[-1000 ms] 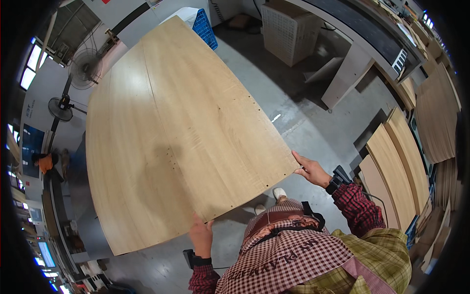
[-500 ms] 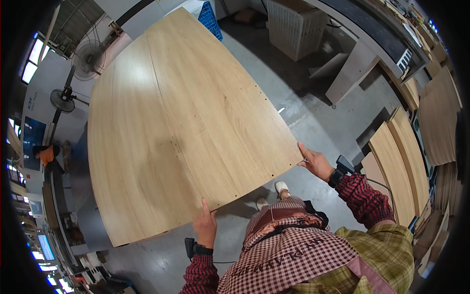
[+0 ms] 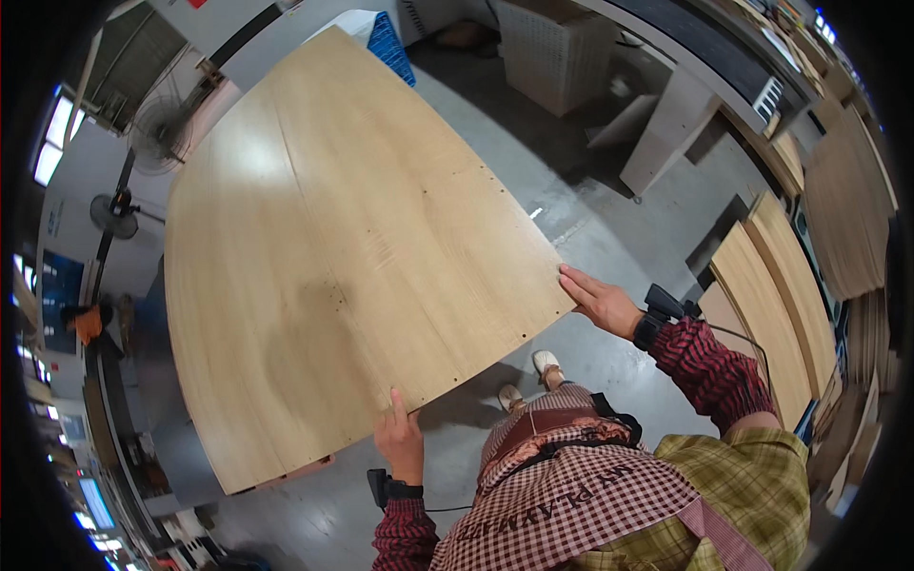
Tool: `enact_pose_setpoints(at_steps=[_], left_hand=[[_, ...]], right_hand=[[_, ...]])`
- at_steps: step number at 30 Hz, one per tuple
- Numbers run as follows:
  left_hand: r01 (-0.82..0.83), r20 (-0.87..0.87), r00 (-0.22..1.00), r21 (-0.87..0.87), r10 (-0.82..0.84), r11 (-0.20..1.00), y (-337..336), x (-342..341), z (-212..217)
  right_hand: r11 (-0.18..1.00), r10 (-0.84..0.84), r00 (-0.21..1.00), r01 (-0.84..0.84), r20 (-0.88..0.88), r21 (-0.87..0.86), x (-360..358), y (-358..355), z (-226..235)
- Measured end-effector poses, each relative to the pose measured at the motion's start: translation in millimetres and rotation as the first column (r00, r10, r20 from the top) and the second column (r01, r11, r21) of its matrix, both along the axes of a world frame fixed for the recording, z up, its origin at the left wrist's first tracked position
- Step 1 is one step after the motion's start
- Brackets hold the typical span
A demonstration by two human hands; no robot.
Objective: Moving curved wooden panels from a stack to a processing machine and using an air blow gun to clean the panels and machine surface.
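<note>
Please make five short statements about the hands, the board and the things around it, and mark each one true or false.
1. The right hand touches the wooden board near a corner. True.
2. The left hand is well away from the wooden board. False: it is at the near edge, with one finger on top.
3. Small dark holes run along part of the near edge. True.
4. The blue crate is beside the left hand. False: it is beyond the board's far end.
5. The person's apron is checked. True.
</note>
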State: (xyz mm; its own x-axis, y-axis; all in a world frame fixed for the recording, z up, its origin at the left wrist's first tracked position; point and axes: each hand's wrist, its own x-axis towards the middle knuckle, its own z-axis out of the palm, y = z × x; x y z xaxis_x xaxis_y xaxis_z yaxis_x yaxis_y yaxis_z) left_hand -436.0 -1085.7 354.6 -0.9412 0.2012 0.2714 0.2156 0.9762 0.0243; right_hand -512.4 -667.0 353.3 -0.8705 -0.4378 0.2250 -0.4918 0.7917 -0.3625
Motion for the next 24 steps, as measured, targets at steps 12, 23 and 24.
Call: enact_pose_setpoints(at_steps=[12,23,24], left_hand=[[-0.306,0.24,0.919,-0.064,0.312,0.95,72,17,38],[-0.019,0.68,0.55,0.591,-0.485,0.807,376,7,17],[0.033,0.634,0.522,0.653,-0.57,0.757,403,-4,21]], right_hand=[[0.951,-0.098,0.982,0.141,0.162,-0.276,21,21,-10],[0.905,-0.174,0.796,0.362,0.579,-0.225,110,187,-69],[0.899,-0.169,0.792,0.368,0.586,-0.239,109,197,-70]])
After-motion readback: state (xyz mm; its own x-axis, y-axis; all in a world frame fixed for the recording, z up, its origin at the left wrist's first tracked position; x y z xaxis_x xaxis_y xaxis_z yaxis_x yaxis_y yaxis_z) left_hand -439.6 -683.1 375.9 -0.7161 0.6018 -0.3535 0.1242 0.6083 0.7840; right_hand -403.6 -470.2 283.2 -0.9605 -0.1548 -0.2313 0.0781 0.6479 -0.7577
